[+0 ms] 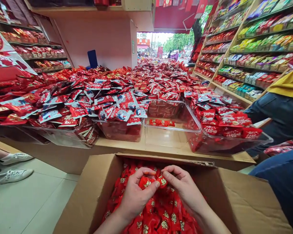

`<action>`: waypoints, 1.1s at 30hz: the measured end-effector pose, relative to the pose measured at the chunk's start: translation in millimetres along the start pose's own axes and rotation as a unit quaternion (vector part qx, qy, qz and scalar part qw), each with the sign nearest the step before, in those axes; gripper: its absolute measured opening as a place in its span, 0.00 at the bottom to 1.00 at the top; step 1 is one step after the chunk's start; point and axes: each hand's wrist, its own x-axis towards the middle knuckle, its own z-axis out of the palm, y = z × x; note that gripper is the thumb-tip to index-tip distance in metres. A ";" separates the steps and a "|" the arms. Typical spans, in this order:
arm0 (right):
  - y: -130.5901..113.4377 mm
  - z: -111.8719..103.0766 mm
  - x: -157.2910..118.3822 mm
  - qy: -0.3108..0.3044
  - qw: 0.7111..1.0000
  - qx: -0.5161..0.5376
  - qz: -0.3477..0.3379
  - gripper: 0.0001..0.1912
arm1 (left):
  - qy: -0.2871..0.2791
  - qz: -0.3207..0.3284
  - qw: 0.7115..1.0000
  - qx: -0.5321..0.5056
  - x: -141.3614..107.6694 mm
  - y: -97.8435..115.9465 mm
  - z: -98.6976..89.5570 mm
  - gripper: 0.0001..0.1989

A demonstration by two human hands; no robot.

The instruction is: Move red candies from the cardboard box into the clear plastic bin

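Note:
My left hand (138, 191) is closed on a small red packet with gold print (146, 182), pinched between thumb and fingers. Close beside it, my right hand (183, 187) pinches another red packet (162, 180). Whether the two packets are joined, I cannot tell. Both hands are above an open cardboard box (102, 182), its flaps spread out. Many loose red packets (164, 214) with the same gold characters fill the box below my fingers.
Behind the box, a clear plastic bin (172, 129) has some red packets at its bottom. Heaped bins of red and white packets (119, 107) flank it. Stocked shelves (254, 52) line the right side. A person in yellow (288, 84) stands there; another's shoes (13, 175) show at left.

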 end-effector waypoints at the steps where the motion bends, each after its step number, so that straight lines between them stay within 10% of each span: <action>1: 4.3 0.6 -1.1 0.006 0.999 0.052 0.006 0.11 | 0.005 0.004 1.000 0.006 -0.3 0.0 0.1 0.06; 7: 18.4 4.8 -2.2 0.046 0.971 0.235 0.019 0.08 | 0.044 0.015 0.999 -0.017 2.5 -1.2 4.6 0.05; 12: 24.5 0.8 -2.1 0.141 0.975 -0.010 -0.170 0.05 | 0.030 -0.093 0.980 -0.175 2.6 -6.0 11.6 0.09; 19: 24.5 1.3 -12.2 0.009 0.800 -0.368 -0.474 0.17 | -0.026 -0.169 0.916 -0.362 -1.8 1.2 11.6 0.10; 27: 25.0 4.4 -4.8 0.066 0.953 -0.174 -0.240 0.13 | 0.009 -0.124 0.970 -0.209 3.5 -2.3 6.8 0.09; 33: 22.8 6.9 -0.1 0.041 0.996 -0.028 -0.076 0.11 | -0.001 -0.064 0.991 -0.116 1.1 -2.1 8.1 0.11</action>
